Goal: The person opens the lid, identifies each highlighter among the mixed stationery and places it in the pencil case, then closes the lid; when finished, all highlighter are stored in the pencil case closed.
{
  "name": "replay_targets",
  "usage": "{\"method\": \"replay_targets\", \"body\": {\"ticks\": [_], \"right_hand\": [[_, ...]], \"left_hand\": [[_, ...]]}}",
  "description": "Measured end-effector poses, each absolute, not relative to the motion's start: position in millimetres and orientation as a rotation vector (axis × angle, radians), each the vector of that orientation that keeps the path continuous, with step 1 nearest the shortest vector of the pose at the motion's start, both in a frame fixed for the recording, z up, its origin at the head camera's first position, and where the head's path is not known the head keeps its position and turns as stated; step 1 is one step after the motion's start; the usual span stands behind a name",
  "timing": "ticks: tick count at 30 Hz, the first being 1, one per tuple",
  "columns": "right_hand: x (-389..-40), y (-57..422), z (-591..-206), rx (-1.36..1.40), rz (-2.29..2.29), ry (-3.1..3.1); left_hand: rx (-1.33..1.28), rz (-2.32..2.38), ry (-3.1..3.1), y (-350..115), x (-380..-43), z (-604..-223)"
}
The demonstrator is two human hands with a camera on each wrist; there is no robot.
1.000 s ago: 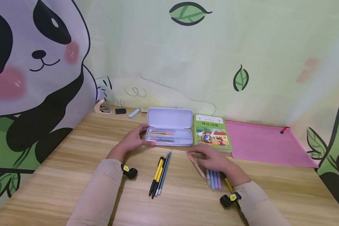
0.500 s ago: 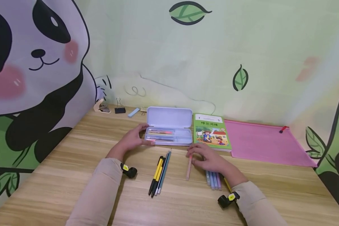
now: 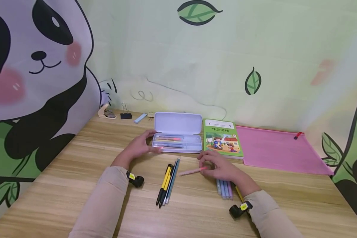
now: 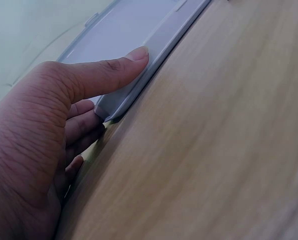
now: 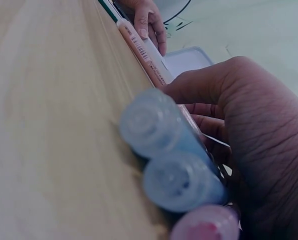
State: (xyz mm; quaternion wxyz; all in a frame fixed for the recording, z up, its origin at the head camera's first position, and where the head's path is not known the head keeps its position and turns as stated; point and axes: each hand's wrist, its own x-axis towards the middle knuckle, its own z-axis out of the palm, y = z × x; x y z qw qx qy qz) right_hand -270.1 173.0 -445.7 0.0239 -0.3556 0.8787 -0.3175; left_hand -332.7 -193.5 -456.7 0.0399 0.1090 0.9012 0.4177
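An open pale-lilac pencil case (image 3: 178, 123) stands at the back middle of the table, with several pens (image 3: 169, 139) in its left compartments. My left hand (image 3: 139, 145) grips its left end; in the left wrist view the thumb (image 4: 116, 72) presses on the near rim and the fingers are partly hidden behind. My right hand (image 3: 220, 165) pinches a pink-orange pen (image 3: 190, 172) at its right end, in front of the case. In the right wrist view a barcode shows along this pen (image 5: 141, 50). Below the right hand lie several blue and purple pens (image 3: 224, 190).
Two yellow-black pens (image 3: 165, 185) and blue pencils (image 3: 173, 181) lie between the arms. A yellow pen (image 3: 239, 193) is partly under the right wrist. Behind are a green book (image 3: 223, 138), pink pouch (image 3: 279, 152), stapler (image 3: 106, 112), binder clip (image 3: 126, 115) and light-blue strip (image 3: 140, 118).
The pink-orange pen has swung from slanting toward the lower right, through nearly upright in view, to pointing left. The right hand has shifted slightly; the left hand stays on the case.
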Motion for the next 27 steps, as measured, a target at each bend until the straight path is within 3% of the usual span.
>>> {"method": "replay_targets", "body": {"ticks": [13, 27], "right_hand": [[-271.1, 172.8, -445.1, -1.068, -1.075, 2.690], [-271.0, 173.7, -447.1, -0.797, -1.409, 2.652]], "left_hand": [[0.331, 1.265, 2.768, -194.3, -331.7, -454.3], [0.328, 1.267, 2.766, -192.8, -331.4, -455.1]]}}
